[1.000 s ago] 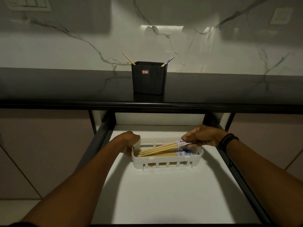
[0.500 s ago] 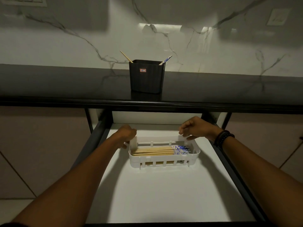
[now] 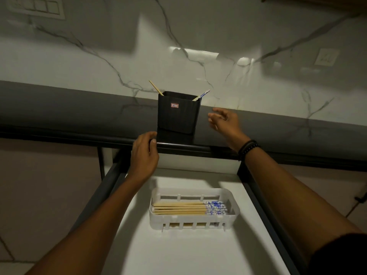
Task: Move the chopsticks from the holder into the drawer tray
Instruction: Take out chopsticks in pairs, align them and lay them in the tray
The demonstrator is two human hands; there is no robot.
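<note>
A black square holder (image 3: 177,114) stands on the dark countertop (image 3: 79,114). Two chopsticks lean out of it, a plain one (image 3: 155,87) at its left corner and a blue-patterned one (image 3: 202,95) at its right. In the open white drawer (image 3: 198,255) sits a white slotted tray (image 3: 234,207) with several chopsticks (image 3: 188,208) lying side by side, blue ends to the right. My left hand (image 3: 144,155) is at the counter edge just left of the holder's base, fingers apart. My right hand (image 3: 224,121) hovers open beside the holder's right side, empty.
A marble wall rises behind the counter, with a switch plate (image 3: 35,6) at top left and a socket (image 3: 325,57) at right. Dark drawer rails (image 3: 264,211) run along both sides of the drawer. Cabinet fronts flank it.
Both hands left the tray and rose to the counter. The right hand let go of the chopsticks, which now lie flat in the tray. The view tilted and moved closer.
</note>
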